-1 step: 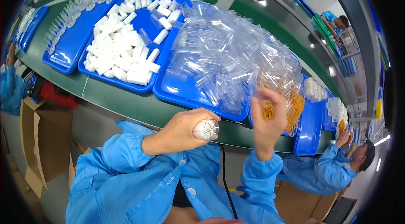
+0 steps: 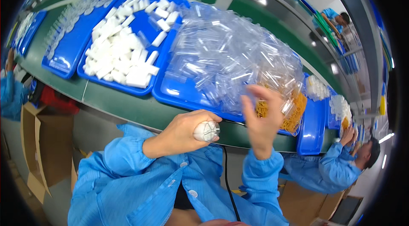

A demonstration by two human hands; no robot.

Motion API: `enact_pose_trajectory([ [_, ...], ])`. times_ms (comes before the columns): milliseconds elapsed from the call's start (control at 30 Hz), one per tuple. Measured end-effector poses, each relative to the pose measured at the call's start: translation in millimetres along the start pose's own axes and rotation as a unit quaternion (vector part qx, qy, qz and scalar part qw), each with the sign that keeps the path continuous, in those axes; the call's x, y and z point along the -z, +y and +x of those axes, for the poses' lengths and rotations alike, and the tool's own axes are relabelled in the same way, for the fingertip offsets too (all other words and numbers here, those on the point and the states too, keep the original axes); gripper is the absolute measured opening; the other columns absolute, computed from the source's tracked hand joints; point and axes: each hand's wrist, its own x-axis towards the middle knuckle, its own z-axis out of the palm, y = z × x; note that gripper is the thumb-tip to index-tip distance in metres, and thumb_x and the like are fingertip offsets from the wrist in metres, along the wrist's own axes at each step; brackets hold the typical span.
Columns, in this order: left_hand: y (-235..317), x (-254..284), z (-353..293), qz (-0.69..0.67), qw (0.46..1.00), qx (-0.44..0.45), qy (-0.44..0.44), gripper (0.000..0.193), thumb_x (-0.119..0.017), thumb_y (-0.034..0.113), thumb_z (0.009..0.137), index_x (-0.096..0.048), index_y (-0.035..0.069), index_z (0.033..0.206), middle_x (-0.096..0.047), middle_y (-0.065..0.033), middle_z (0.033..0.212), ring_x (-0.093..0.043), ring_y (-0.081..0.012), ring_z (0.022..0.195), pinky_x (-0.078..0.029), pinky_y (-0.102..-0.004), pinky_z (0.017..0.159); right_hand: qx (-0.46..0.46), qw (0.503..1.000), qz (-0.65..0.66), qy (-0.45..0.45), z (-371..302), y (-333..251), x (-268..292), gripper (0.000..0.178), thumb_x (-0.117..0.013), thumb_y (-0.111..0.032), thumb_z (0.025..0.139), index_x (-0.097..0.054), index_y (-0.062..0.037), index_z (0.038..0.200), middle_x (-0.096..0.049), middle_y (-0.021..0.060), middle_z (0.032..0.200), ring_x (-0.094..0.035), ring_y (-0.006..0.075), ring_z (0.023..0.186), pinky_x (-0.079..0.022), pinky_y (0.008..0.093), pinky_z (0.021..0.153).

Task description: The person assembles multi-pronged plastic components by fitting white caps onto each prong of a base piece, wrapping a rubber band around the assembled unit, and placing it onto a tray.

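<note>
Looking down, we see the left hand (image 2: pixel 181 129) angled rightward across the body, near the table edge (image 2: pixel 132 106), fingers wrapped firmly round a white-and-clear bundle (image 2: pixel 206 132), its clear end facing us. We have the right hand (image 2: pixel 265 119) raised, forearm upright, fingers up, thumb and forefinger spread well apart; blurred, so we can't tell if anything thin sits in it. We place it just beside the orange rubber bands (image 2: pixel 297 117) in view, contact unclear, with clear plastic pieces (image 2: pixel 226 55) beyond.
</note>
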Motion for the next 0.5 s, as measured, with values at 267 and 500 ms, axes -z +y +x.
enact_pose_trajectory([
  [267,-1,6,-2,-0.099,0.992,0.074,-0.001,0.034,-0.079,0.005,0.081,-0.064,-0.001,0.111,-0.07,-0.0103,0.107,-0.068,-0.0158,0.101,-0.054,-0.0292,0.086,0.104,0.993,0.044,-0.032,25,-16,-30,0.033,-0.079,-0.013,0.077,-0.069,-0.0102,0.108,-0.069,0.0042,0.101,-0.061,0.0238,0.091,-0.04,0.0373,0.079],
  [500,-1,13,1,-0.179,0.976,0.119,-0.014,0.018,-0.076,-0.001,0.081,-0.061,0.001,0.091,-0.064,-0.0221,0.121,-0.069,-0.0247,0.103,-0.056,-0.0354,0.087,-0.051,0.985,-0.139,0.093,2,54,59,0.045,-0.081,-0.013,0.076,-0.065,-0.0057,0.118,-0.067,0.0095,0.113,-0.06,0.0282,0.1,-0.044,0.0385,0.09],
])
